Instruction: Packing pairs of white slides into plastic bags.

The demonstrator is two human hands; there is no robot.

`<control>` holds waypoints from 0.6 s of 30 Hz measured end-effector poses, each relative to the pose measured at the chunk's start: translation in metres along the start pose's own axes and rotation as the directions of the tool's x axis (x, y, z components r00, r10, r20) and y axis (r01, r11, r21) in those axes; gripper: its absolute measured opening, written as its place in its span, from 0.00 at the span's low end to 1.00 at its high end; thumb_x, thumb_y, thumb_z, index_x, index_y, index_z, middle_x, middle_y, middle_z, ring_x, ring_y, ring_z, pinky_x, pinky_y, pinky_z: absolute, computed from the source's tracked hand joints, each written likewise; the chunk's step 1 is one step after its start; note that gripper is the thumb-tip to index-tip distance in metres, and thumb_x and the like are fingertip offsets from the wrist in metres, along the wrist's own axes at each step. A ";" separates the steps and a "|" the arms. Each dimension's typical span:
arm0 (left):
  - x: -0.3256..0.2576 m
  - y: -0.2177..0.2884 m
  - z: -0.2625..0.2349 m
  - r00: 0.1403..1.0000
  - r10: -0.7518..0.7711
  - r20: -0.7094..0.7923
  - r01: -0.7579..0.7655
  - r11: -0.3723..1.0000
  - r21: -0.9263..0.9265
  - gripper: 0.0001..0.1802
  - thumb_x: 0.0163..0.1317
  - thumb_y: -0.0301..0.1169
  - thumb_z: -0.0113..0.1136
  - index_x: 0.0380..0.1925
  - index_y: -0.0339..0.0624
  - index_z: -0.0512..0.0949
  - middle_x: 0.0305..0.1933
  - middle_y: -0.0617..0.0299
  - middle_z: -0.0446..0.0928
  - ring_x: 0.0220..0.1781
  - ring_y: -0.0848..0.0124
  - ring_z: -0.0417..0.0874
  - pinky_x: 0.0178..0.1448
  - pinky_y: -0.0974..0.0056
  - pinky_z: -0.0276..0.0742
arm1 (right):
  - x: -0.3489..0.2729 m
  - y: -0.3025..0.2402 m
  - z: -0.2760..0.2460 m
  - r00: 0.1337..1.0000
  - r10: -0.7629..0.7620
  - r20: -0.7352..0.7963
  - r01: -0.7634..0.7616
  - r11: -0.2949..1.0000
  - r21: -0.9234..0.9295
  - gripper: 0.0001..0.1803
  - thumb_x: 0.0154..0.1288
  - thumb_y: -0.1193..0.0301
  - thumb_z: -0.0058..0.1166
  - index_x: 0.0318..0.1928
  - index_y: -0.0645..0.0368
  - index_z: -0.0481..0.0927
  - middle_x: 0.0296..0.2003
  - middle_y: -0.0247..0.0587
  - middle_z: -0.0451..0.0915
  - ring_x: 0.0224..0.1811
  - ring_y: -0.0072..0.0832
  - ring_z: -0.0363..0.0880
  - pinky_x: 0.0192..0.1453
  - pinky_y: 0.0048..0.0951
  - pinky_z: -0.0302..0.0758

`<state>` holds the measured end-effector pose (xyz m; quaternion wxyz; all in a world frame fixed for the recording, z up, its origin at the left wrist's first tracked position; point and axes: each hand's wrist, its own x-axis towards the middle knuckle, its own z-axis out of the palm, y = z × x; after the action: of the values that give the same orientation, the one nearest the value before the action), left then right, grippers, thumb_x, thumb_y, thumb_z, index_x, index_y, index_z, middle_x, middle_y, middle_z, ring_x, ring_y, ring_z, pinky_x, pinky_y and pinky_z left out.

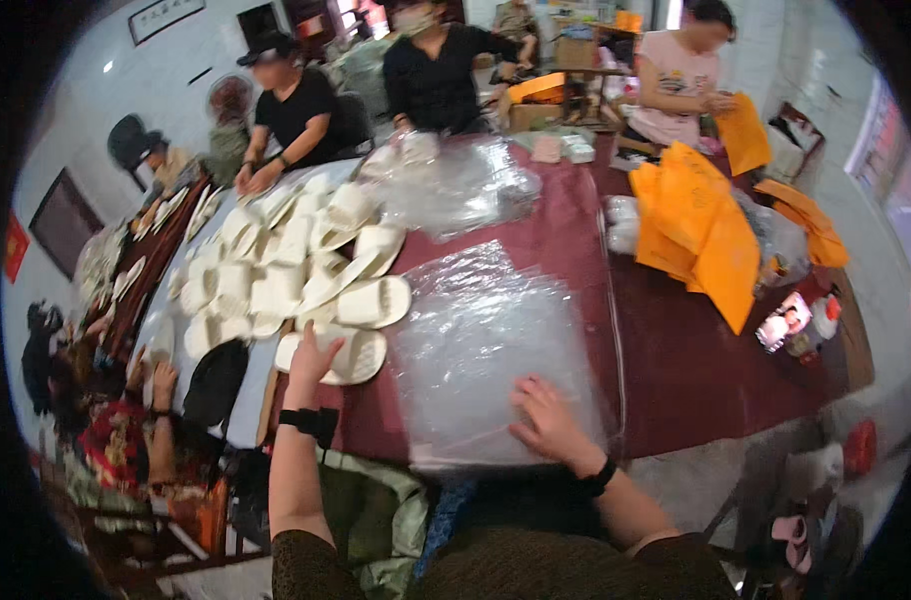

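My left hand (314, 358) reaches over the near edge of a heap of cream slippers (288, 245). Its fingers are apart and lie at a pair of slippers (358, 358) at the front of the heap; I see no firm grip on them. On a stack of clear plastic bags (481, 350), right of the slippers, rests my right hand (551, 415), its fingers loosely spread and holding nothing that I can see. Both wrists carry black bands.
More crumpled clear bags (466, 185) lie farther back on the dark red tabletop (376, 410). Orange bags (698, 225) are piled at the right, near a lit phone (784, 322). Several people work around the table; one at the far right holds an orange bag (744, 135).
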<state>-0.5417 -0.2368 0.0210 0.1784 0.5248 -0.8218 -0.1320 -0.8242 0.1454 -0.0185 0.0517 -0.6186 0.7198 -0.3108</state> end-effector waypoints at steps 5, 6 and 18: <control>0.056 0.011 0.044 0.947 0.122 0.299 -0.003 0.929 -0.370 0.40 0.60 0.48 0.66 0.66 0.34 0.67 0.58 0.47 0.79 0.58 0.56 0.80 0.60 0.57 0.76 | -0.003 0.002 0.009 0.999 -0.035 0.010 0.036 0.998 -0.042 0.30 0.64 0.55 0.59 0.61 0.59 0.72 0.67 0.49 0.67 0.72 0.49 0.60 0.74 0.49 0.60; 0.061 0.033 0.047 0.866 0.199 0.459 0.028 0.896 -0.443 0.37 0.62 0.43 0.66 0.67 0.34 0.67 0.59 0.53 0.78 0.59 0.60 0.80 0.60 0.59 0.76 | -0.006 0.008 0.008 1.000 0.008 0.010 -0.008 1.000 -0.028 0.31 0.65 0.55 0.58 0.62 0.59 0.71 0.68 0.49 0.66 0.73 0.48 0.59 0.74 0.49 0.59; 0.033 0.037 0.035 0.846 0.084 0.526 0.414 0.518 -0.748 0.16 0.64 0.23 0.59 0.52 0.33 0.78 0.46 0.61 0.81 0.45 0.71 0.82 0.51 0.66 0.78 | -0.009 0.003 0.008 1.000 0.023 -0.012 -0.022 1.000 0.006 0.30 0.67 0.54 0.56 0.63 0.60 0.70 0.70 0.47 0.62 0.75 0.46 0.56 0.75 0.48 0.57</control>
<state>-0.5992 -0.2502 0.0096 0.1746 0.3981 -0.6145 -0.6584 -0.8206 0.1509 -0.0297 0.0527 -0.6085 0.7261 -0.3158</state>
